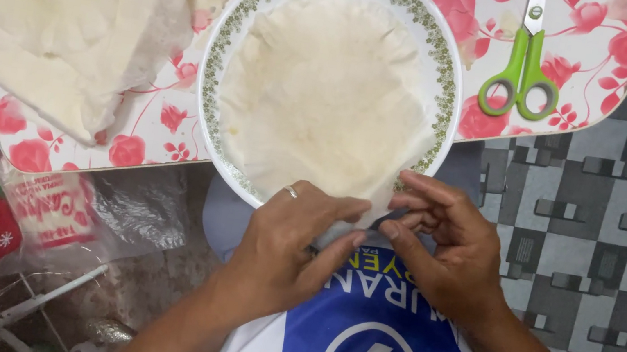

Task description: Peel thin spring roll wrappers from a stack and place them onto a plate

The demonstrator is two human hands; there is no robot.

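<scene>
Head view: a thin pale wrapper lies in a white plate with a green-patterned rim, on a rose-print tray. At the plate's near edge, the left hand and right hand meet, fingers closed, pinching the wrapper's near edge between thumbs and fingertips. A stack of wrappers sits far left; green scissors lie far right.

A thin silver-coloured metal ring is worn on a finger of the left hand. Both forearms are left bare. A blue and white printed shirt with yellow accents is worn.
</scene>
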